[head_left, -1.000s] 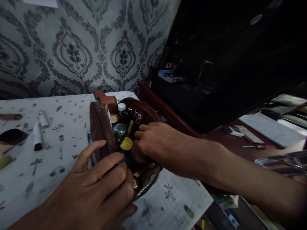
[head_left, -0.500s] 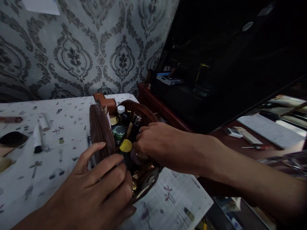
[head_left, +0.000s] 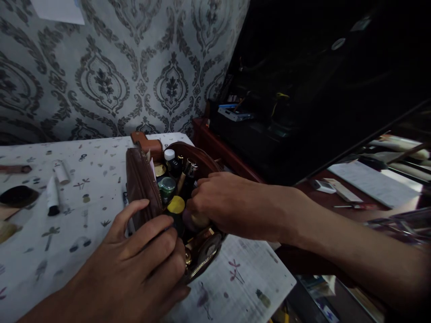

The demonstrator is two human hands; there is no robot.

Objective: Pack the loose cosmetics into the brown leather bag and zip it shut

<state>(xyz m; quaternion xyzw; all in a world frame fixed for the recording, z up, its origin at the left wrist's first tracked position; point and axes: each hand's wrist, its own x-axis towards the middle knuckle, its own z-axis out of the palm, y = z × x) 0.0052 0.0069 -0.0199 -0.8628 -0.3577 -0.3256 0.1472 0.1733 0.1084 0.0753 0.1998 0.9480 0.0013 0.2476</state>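
Dim shot, but here's how it stands. The brown pouch (head_left: 141,179) sits upright on the bench (head_left: 94,175), near its right edge, zipped open and pretty much stuffed. You can see a white-capped bottle (head_left: 169,154) at the back, a green-lidded jar (head_left: 167,185) in the middle and a yellow cap (head_left: 176,204) nearer the front, all standing close together.

The left hand (head_left: 134,264) has the near side wall of the pouch. The thumb is on the outside and the fingers (head_left: 158,237) are curled over the rim, so it's clamped on the wall and holding the mouth wide. The right hand (head_left: 222,202) comes in from the right with its fingers dipped down inside. They're bent around a rounded pale thing (head_left: 197,220) just beside the yellow cap, but the tips are buried, so I can't tell whether they actually grip it or just rest on it.

Progress-wise, I'd say most of the stuff is already in the pouch and there's barely any room left. Still out on the bench, well to the left, are two white tubes (head_left: 53,195) and a dark oval thing (head_left: 18,196). A small tan case (head_left: 148,142) sits right behind the pouch. The zipper (head_left: 202,264) hangs open at the front.
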